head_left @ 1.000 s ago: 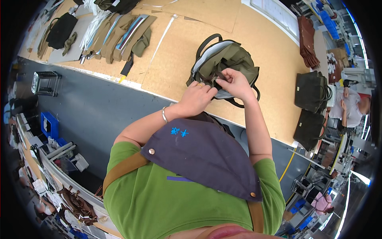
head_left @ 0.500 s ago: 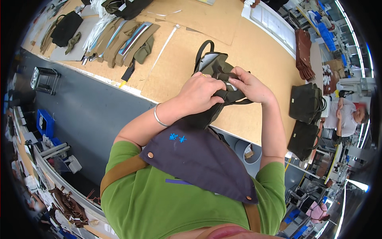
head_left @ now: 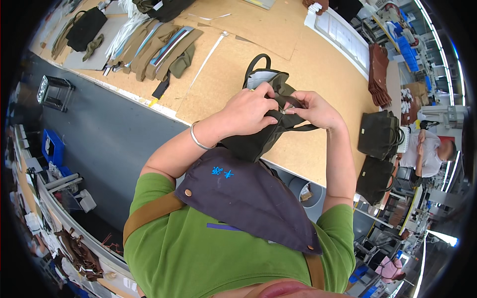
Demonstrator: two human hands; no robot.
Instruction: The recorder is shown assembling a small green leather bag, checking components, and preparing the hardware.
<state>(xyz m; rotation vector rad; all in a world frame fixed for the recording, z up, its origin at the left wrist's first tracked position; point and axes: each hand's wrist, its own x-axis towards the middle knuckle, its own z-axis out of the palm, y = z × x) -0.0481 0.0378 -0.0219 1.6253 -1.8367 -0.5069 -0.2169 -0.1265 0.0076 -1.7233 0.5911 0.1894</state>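
A dark olive-black handbag [head_left: 251, 145] stands at the near edge of the table against my apron [head_left: 243, 191]. Its mouth gapes at the far side, where pale grey lining [head_left: 259, 77] shows, and one looped handle [head_left: 257, 58] rises there. My left hand [head_left: 251, 110] grips the bag's upper edge, fingers curled over it and thumb in front. With thumb and fingers, my right hand [head_left: 318, 110] pinches a dark brown strip [head_left: 294, 101] at the bag's opening. Below that hand the other handle [head_left: 304, 127] sticks out to the right. My fingers hide part of the strip.
Tan and striped strap pieces [head_left: 159, 52] lie on the table [head_left: 218, 74] at the far left, near a black bag [head_left: 85, 29]. Two dark handbags [head_left: 375, 131] and stacked brown pieces [head_left: 379, 74] are at the right. Below the table edge is a round bin [head_left: 303, 191]. A co-worker [head_left: 427, 149] is farther right.
My right hand has shifted slightly down, and the brown strip now arches up between my hands. The bag's mouth shows more lining. My left hand keeps its grip.
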